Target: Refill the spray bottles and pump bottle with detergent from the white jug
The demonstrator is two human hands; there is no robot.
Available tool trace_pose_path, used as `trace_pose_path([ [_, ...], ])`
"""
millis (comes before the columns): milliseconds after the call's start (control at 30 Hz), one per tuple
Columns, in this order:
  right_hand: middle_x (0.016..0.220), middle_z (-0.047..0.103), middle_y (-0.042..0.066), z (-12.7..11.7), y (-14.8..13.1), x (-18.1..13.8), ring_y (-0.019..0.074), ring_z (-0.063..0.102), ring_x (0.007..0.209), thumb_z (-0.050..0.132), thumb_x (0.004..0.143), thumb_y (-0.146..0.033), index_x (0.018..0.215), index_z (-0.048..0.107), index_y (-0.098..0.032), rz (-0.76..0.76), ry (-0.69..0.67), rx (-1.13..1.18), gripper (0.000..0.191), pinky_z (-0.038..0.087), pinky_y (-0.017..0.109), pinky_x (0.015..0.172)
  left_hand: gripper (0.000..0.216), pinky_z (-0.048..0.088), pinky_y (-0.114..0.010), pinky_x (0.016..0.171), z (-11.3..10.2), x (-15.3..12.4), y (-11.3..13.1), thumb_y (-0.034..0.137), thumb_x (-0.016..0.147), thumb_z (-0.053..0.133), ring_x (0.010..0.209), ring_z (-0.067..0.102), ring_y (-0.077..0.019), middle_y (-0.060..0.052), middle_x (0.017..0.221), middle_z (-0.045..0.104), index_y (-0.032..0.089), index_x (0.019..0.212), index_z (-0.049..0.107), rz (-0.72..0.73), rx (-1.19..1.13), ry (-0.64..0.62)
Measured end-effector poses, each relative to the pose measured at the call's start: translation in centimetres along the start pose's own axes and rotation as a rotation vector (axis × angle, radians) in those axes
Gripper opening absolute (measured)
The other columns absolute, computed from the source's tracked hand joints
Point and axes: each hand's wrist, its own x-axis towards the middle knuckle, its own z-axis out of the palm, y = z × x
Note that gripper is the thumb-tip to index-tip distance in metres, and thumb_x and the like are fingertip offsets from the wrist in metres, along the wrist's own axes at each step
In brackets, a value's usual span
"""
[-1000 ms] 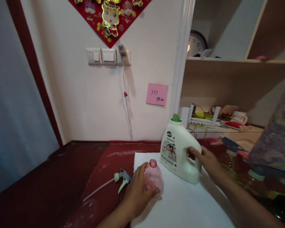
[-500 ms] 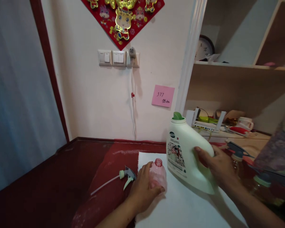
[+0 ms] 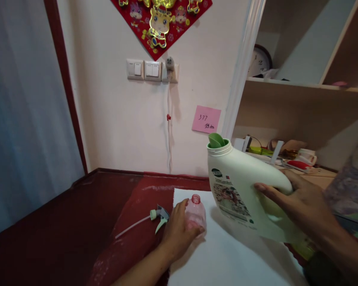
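Note:
Fingers of my left hand (image 3: 180, 224) are wrapped round a small clear pink bottle (image 3: 197, 216) that stands upright with its neck uncapped. By its handle, my right hand (image 3: 298, 198) grips a large pale green detergent jug (image 3: 241, 182). The jug is off the table and tilted a little to the left, its green pouring spout (image 3: 216, 141) showing at the uncapped mouth. That mouth is above and to the right of the pink bottle's neck, apart from it. Left of my left hand lies a trigger spray head (image 3: 159, 216) with a long thin tube.
A white sheet (image 3: 232, 258) covers part of the dark red table (image 3: 77, 222). Behind are a wall with switches (image 3: 143, 70), a hanging plug cord (image 3: 168, 139) and a pink note (image 3: 206, 119). Shelves with a clock (image 3: 259, 60) and clutter stand at the right.
The jug has been raised and tipped further left, with its mouth turned more toward the pink bottle. My left hand still holds the bottle in nearly the same place. The view has shifted slightly.

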Motion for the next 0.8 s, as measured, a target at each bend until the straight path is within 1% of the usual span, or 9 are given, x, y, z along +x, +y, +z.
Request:
trace_pose_path([
  [167, 0.082, 0.073, 0.005, 1.0, 1.3, 0.8, 0.0282, 0.065, 0.074, 0.065, 0.065, -0.075, 0.091, 0.068, -0.023, -0.089, -0.101, -0.068, 0.058, 0.047, 0.036, 0.06, 0.08, 0.034, -0.04, 0.115, -0.6, 0.4, -0.2, 0.032, 0.072, 0.07, 0.138, 0.045, -0.0307, -0.014, 0.148, 0.051, 0.019, 0.146, 0.043, 0.019, 0.023, 0.051],
  [300, 0.079, 0.073, 0.004, 1.1, 1.6, 1.0, 0.0266, 0.065, 0.069, 0.067, 0.066, -0.077, 0.091, 0.069, -0.024, -0.137, -0.125, -0.084, 0.058, 0.046, 0.034, 0.057, 0.08, 0.033, -0.039, 0.115, -0.7, 0.7, -0.8, 0.034, 0.074, 0.069, 0.139, 0.044, -0.0307, -0.014, 0.149, 0.05, 0.017, 0.147, 0.042, 0.0, 0.069, 0.08],
  [400, 0.083, 0.074, 0.005, 0.3, 0.8, 1.0, 0.0264, 0.066, 0.071, 0.067, 0.068, -0.077, 0.094, 0.07, -0.024, -0.154, -0.125, -0.104, 0.059, 0.048, 0.034, 0.057, 0.083, 0.033, -0.039, 0.115, -0.6, 0.9, -1.0, 0.037, 0.074, 0.07, 0.14, 0.043, -0.0315, -0.014, 0.15, 0.05, 0.018, 0.149, 0.041, 0.004, 0.093, 0.069],
  [500, 0.092, 0.075, 0.006, -0.9, -0.2, 1.0, 0.0276, 0.068, 0.074, 0.067, 0.066, -0.079, 0.102, 0.071, -0.024, -0.154, -0.135, -0.156, 0.066, 0.051, 0.035, 0.058, 0.083, 0.032, -0.039, 0.116, -0.6, 1.0, -1.0, 0.036, 0.073, 0.07, 0.14, 0.043, -0.0316, -0.014, 0.15, 0.05, 0.017, 0.149, 0.041, 0.003, 0.095, 0.067],
  [567, 0.094, 0.076, 0.006, -1.7, -0.8, 1.0, 0.0271, 0.069, 0.07, 0.066, 0.064, -0.083, 0.112, 0.07, -0.027, -0.163, -0.138, -0.188, 0.074, 0.053, 0.035, 0.056, 0.084, 0.032, -0.039, 0.116, -0.7, 1.1, -0.8, 0.036, 0.073, 0.07, 0.14, 0.043, -0.0319, -0.015, 0.149, 0.051, 0.015, 0.149, 0.041, -0.003, 0.089, 0.069],
  [633, 0.097, 0.077, 0.003, -2.5, -1.2, 0.7, 0.0263, 0.07, 0.068, 0.063, 0.065, -0.085, 0.121, 0.067, -0.034, -0.219, -0.135, -0.211, 0.076, 0.054, 0.035, 0.055, 0.084, 0.033, -0.04, 0.116, -0.8, 1.1, -0.5, 0.036, 0.073, 0.071, 0.14, 0.044, -0.0323, -0.016, 0.149, 0.051, 0.014, 0.149, 0.042, -0.001, 0.078, 0.066],
  [733, 0.101, 0.077, 0.001, -3.4, -1.5, 0.0, 0.0257, 0.072, 0.075, 0.059, 0.075, -0.082, 0.123, 0.067, -0.041, -0.357, -0.185, -0.261, 0.064, 0.057, 0.035, 0.061, 0.085, 0.034, -0.041, 0.116, -0.8, 0.9, -0.1, 0.034, 0.072, 0.073, 0.138, 0.046, -0.0327, -0.018, 0.148, 0.052, 0.013, 0.148, 0.043, 0.001, 0.069, 0.057],
  [767, 0.104, 0.077, 0.001, -3.7, -1.6, -0.4, 0.026, 0.072, 0.078, 0.059, 0.077, -0.081, 0.122, 0.068, -0.042, -0.379, -0.218, -0.288, 0.06, 0.057, 0.035, 0.064, 0.085, 0.034, -0.042, 0.116, -0.8, 0.8, 0.1, 0.034, 0.071, 0.074, 0.137, 0.046, -0.033, -0.018, 0.148, 0.052, 0.013, 0.148, 0.044, 0.0, 0.065, 0.053],
  [800, 0.105, 0.077, 0.001, -3.9, -1.7, -0.7, 0.0266, 0.073, 0.08, 0.06, 0.076, -0.08, 0.12, 0.069, -0.042, -0.378, -0.23, -0.301, 0.059, 0.058, 0.035, 0.065, 0.085, 0.034, -0.042, 0.116, -0.8, 0.7, 0.2, 0.034, 0.071, 0.074, 0.137, 0.046, -0.0334, -0.018, 0.148, 0.052, 0.013, 0.148, 0.044, 0.003, 0.059, 0.049],
])
